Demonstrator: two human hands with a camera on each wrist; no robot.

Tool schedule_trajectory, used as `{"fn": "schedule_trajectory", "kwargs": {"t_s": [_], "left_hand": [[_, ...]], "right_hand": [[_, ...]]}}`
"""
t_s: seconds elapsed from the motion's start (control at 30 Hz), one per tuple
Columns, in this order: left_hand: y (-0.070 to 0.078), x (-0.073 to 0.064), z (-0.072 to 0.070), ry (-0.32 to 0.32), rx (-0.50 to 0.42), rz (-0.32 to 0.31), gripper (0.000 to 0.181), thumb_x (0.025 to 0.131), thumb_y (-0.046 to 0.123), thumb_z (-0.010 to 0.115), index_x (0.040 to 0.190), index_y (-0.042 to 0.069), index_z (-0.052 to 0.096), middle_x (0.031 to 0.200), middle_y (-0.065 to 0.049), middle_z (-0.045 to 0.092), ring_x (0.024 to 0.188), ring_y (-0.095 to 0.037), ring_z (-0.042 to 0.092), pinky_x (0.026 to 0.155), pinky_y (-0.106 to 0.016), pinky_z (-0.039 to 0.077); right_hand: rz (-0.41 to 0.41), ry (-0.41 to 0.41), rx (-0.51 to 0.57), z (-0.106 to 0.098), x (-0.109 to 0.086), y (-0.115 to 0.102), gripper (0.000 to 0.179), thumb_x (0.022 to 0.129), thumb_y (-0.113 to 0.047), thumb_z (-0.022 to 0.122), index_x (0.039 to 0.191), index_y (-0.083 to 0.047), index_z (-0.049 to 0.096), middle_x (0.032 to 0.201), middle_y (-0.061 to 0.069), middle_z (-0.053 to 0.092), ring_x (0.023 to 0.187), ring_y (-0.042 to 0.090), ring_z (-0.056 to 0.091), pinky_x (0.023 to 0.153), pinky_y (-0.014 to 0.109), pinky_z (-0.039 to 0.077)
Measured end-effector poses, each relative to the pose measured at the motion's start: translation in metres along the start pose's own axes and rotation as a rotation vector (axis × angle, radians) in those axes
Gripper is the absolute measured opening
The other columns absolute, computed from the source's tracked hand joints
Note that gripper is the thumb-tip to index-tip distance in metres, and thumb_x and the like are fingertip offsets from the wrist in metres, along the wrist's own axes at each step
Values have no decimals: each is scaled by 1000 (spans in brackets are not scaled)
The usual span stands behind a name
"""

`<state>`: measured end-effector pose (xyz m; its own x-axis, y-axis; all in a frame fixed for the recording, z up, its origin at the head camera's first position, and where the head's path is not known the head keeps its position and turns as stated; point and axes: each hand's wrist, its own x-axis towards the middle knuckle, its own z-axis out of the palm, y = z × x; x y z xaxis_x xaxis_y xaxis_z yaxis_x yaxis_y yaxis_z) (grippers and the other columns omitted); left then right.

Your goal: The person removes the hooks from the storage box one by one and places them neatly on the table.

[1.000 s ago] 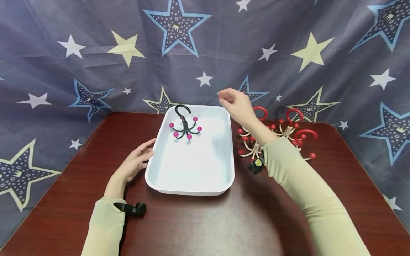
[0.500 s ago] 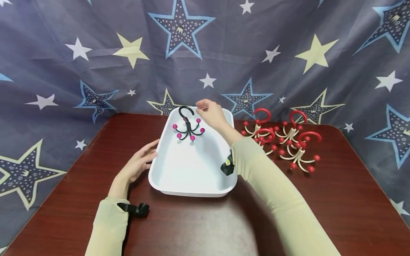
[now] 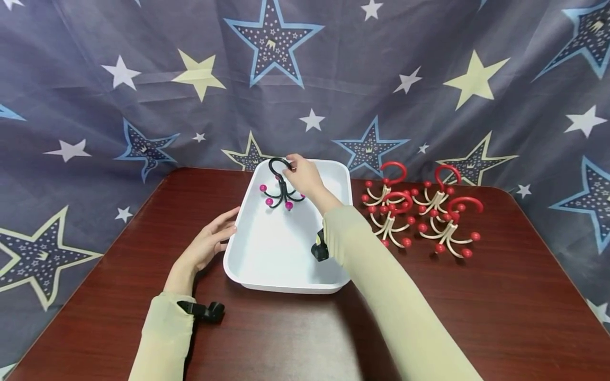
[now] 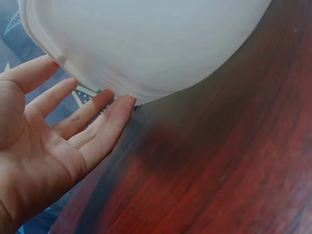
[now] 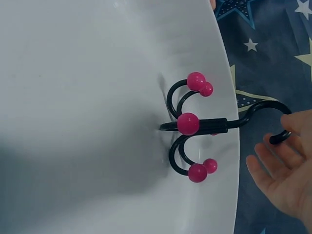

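A black hook hanger [image 3: 283, 193] with pink ball tips stands upright in the far left part of the white tray [image 3: 286, 288]. My right hand [image 3: 304, 174] is at its top hook, thumb over the hook's curve and fingers behind it, pinching it in the right wrist view. The hanger's curved arms [image 5: 180, 161] rest at the tray floor. My left hand [image 3: 205, 244] lies along the tray's left side with extended fingers [image 4: 114, 124], their tips against the rim. In the head view the right hand covers part of the hanger's right side.
Several cream hook hangers [image 3: 447, 233] with red hooks and red ball tips stand right of the tray on the dark red wooden table [image 3: 500, 307]. A star-patterned cloth [image 3: 400, 42] hangs behind the table.
My right hand has moved left and down from above the tray's right edge to the black hanger's hook. The left hand stays at the tray. The view has shifted slightly.
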<state>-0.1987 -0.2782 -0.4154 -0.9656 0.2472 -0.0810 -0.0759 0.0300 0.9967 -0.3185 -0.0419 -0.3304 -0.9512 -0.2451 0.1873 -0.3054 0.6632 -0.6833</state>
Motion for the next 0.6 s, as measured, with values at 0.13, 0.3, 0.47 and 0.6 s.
{"fn": "schedule_trajectory", "kwargs": {"t_s": [0.13, 0.3, 0.47, 0.6], "left_hand": [[-1, 0, 0, -10, -7, 4, 51, 87, 17, 49, 133, 22, 28, 123, -14, 40, 98, -15, 52, 73, -34, 47], [0, 0, 0, -5, 0, 3, 51, 87, 17, 49, 133, 22, 28, 123, -13, 40, 99, -15, 52, 73, -34, 47], [4, -2, 2, -9, 1, 6, 51, 87, 16, 48, 134, 21, 28, 123, -14, 40, 98, -15, 52, 73, -34, 47], [12, -7, 7, -14, 12, -2, 53, 87, 17, 48, 135, 19, 25, 125, -16, 37, 99, -13, 52, 74, -33, 46]], "right_hand": [[-17, 6, -67, 2, -1, -2, 37, 83, -19, 52, 119, -14, 48, 90, 2, 61, 79, 14, 55, 70, 27, 42], [-11, 15, -84, 0, -3, -4, 33, 83, -16, 51, 116, -14, 51, 83, 1, 60, 72, 13, 53, 66, 26, 41], [-1, 45, -7, -1, -4, -3, 22, 83, -14, 52, 105, -12, 58, 82, 1, 61, 70, 12, 54, 63, 25, 41], [-7, 69, 27, -2, -6, -2, 18, 83, -15, 53, 99, -12, 60, 82, -1, 62, 66, 10, 55, 63, 24, 42]]}}
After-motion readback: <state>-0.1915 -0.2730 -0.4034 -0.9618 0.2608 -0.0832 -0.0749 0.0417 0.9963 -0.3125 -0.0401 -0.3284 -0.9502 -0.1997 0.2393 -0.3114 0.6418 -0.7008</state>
